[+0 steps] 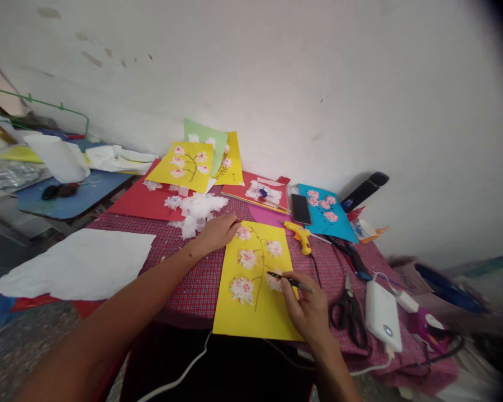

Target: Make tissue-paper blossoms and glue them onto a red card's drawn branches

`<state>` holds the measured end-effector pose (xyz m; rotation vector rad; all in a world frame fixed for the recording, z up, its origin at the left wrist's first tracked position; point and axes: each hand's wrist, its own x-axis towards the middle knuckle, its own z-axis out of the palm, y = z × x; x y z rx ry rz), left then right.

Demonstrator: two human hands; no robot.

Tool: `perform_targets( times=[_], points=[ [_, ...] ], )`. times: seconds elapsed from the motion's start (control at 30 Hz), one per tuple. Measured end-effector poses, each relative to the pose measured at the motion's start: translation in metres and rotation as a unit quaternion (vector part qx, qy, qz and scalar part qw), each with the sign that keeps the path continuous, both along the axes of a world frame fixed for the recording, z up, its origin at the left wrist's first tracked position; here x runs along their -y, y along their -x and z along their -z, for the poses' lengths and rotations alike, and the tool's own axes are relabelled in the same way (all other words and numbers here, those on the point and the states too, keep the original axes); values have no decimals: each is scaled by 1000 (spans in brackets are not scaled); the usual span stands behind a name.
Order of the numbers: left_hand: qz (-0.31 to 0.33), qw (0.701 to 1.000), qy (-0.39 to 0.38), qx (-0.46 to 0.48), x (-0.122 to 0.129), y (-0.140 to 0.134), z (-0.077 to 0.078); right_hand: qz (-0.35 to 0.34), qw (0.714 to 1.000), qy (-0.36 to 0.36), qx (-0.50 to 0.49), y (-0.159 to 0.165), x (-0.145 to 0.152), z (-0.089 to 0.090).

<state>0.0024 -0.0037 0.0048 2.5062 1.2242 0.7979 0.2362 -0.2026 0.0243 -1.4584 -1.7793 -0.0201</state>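
Observation:
A yellow sheet of paper [276,321] lies at the table's front edge. It bears several pink-and-white tissue flowers [242,290] along a thin drawn branch [260,285]. My right hand [308,304] is closed around a dark marker pen [291,281], its tip pointing left just above the sheet, by the lower right flower; I cannot tell whether it touches. At the sheet's upper left corner, my left hand [218,230] has its fingers curled together on the paper edge. Just left of that hand sits a heap of torn white tissue [199,207].
Right of the sheet lie a yellow glue gun [299,237], black scissors [349,315], a white power bank [383,315] and a phone [300,209]. Finished-looking flower cards [184,156] and a blue card [318,223] lie toward the wall. White paper [79,259] hangs over the left edge.

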Motion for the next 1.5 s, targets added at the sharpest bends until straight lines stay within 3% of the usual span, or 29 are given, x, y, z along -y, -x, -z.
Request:
perform_targets(
  times=[0.43, 0.93, 1.5],
  points=[
    [-9, 1000, 7, -1, 0, 0, 2, -8, 1000, 16, 3, 0, -11, 0],
    [-6, 1000, 2, 2, 1, -1, 1, 18, 994, 108, -23, -6, -79, -5],
    [-6, 1000, 7, 13, -1, 0, 6, 10, 995, 99, -30, -4, -81, -1]
  ],
)
